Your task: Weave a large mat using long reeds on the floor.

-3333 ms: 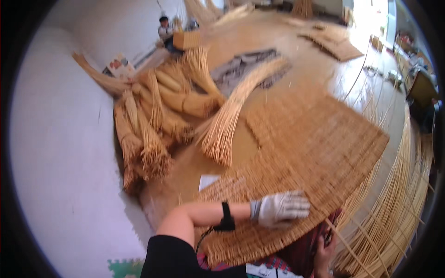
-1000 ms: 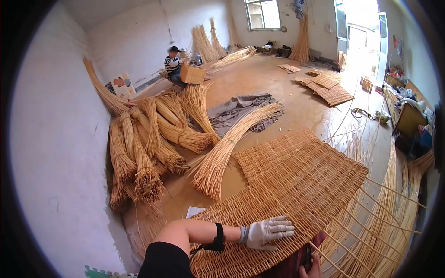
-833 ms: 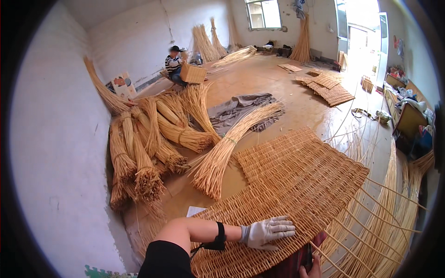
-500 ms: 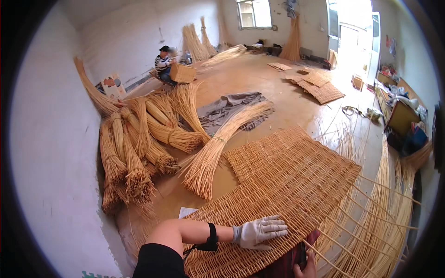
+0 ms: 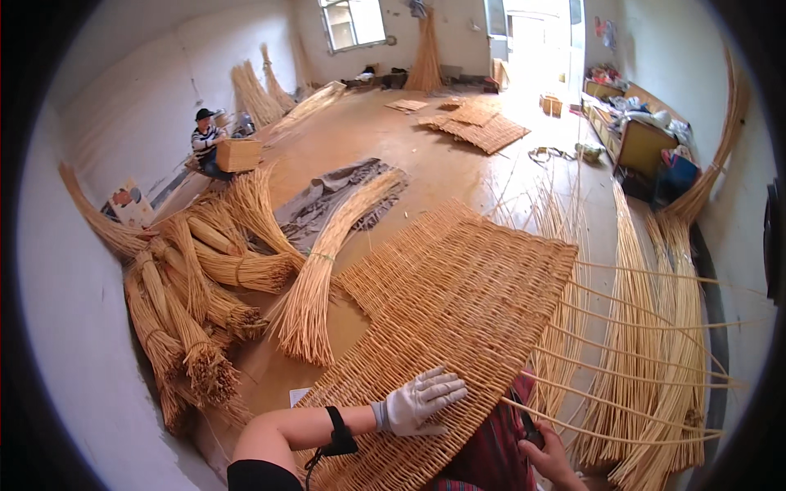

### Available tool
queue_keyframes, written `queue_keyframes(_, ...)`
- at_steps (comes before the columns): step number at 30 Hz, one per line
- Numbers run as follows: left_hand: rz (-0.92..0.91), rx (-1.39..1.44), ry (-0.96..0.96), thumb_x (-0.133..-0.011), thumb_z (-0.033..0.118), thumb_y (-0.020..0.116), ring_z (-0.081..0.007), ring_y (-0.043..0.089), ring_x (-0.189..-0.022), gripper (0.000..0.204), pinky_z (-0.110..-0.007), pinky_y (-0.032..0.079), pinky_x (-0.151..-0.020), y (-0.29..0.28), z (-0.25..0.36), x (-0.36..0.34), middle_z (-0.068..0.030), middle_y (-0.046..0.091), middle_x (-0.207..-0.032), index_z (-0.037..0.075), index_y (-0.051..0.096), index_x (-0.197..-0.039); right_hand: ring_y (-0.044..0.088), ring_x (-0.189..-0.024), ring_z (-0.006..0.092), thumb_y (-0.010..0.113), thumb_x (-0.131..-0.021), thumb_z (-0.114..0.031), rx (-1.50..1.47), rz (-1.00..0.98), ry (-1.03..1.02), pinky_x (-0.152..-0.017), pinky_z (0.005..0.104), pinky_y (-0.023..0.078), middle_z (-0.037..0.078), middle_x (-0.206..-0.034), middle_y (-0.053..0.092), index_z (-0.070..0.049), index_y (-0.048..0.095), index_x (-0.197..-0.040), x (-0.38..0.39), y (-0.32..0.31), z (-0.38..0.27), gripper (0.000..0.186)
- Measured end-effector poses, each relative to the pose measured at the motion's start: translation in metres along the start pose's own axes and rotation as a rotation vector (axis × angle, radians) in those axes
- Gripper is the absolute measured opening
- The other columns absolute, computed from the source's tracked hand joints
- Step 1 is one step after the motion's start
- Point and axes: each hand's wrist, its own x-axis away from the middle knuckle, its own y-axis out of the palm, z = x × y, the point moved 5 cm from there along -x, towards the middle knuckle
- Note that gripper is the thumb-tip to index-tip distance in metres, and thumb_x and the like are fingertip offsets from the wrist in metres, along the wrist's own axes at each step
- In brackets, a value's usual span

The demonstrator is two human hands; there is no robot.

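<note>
My left hand (image 5: 420,403), in a white glove with a grey cuff, lies flat on a woven wicker panel (image 5: 458,303), fingers stretched out. The panel slants across in front of me, over a dark red plaid cloth (image 5: 501,442). Several long bare rods (image 5: 630,337) stick out from its right edge. Just below that edge, my bare right hand (image 5: 547,455) grips a dark-handled tool (image 5: 532,430); its working end is too unclear to name.
Bundles of rods (image 5: 196,303) are heaped at the left, and one tied bundle (image 5: 315,303) lies by a grey cloth (image 5: 327,196). Loose rods (image 5: 647,385) spread on the right. A co-worker (image 5: 206,143) sits far left with a wicker box (image 5: 239,154). More woven panels (image 5: 483,131) lie farther back.
The view has swung right, so the room sits farther left in the picture. My left hand still rests on the panel. More of my right hand and its dark-handled tool now shows.
</note>
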Motion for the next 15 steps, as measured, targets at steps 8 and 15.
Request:
queue_keyframes(8, 0.049, -0.044, 0.004, -0.091, 0.054, 0.076, -0.0370, 0.047, -0.148, 0.087, -0.059, 0.032, -0.126, -0.001, -0.002, 0.001, -0.0169, 0.052, -0.156, 0.006, 0.049, -0.158, 0.065, -0.065, 0.0106, 0.077, -0.098, -0.021, -0.172, -0.047, 0.032, -0.060, 0.0269, 0.053, 0.002, -0.085, 0.067, -0.004, 0.058, -0.128, 0.020, 0.031, -0.014, 0.040)
queue_keyframes(15, 0.032, -0.058, -0.056, -0.093, 0.052, 0.074, -0.0387, 0.050, -0.144, 0.081, -0.059, 0.034, -0.124, 0.000, -0.001, 0.002, -0.0175, 0.053, -0.155, 0.005, 0.052, -0.155, 0.065, -0.066, 0.0133, 0.074, -0.100, -0.021, -0.179, 0.023, 0.012, -0.059, 0.0306, 0.054, 0.006, -0.090, 0.071, -0.001, 0.053, -0.150, 0.007, 0.042, -0.017, 0.058)
